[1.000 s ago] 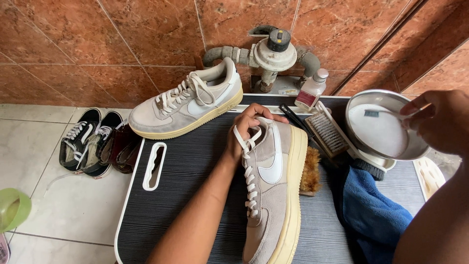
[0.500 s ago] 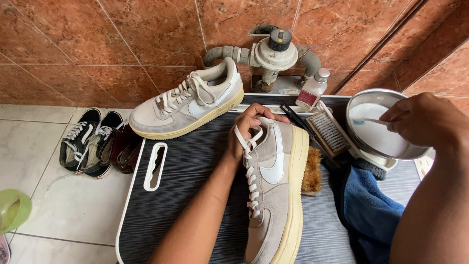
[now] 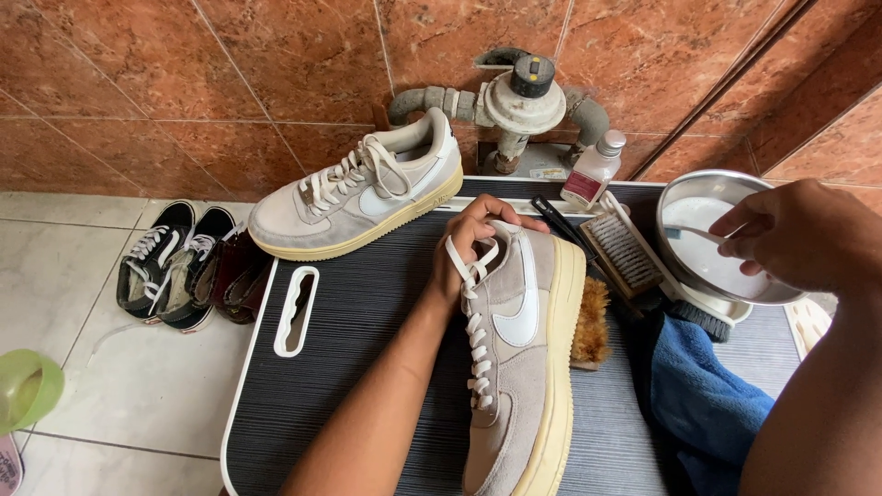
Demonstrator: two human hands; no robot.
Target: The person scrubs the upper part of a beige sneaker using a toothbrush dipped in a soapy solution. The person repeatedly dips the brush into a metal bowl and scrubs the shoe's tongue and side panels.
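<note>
1. Nearest me, the shoe (image 3: 519,367) lies on its side on the dark ribbed table (image 3: 367,321), toe towards me. My left hand (image 3: 478,234) is curled shut on its collar at the far end. That is the only hold, so the toe could swing or the sole could slide on the ribs if I press hard.
2. The laces (image 3: 473,340) hang loose just below that hand; I judge they could snag my fingers.
3. Right of the shoe, touching its sole, sits a brown brush (image 3: 591,321), and beyond it a blue cloth (image 3: 707,395) near the table edge. A shove could push either off.
4. My right hand (image 3: 799,239) is over the steel bowl (image 3: 684,197), fingers pinched on a thin white handle (image 3: 700,234); I cannot tell what its tip is. The bowl rests on something white, so a knock might tip it and spill.
5. Beyond my left hand stand a small bottle (image 3: 593,170) and the second shoe (image 3: 358,197), both within elbow reach of a careless lift.
</note>
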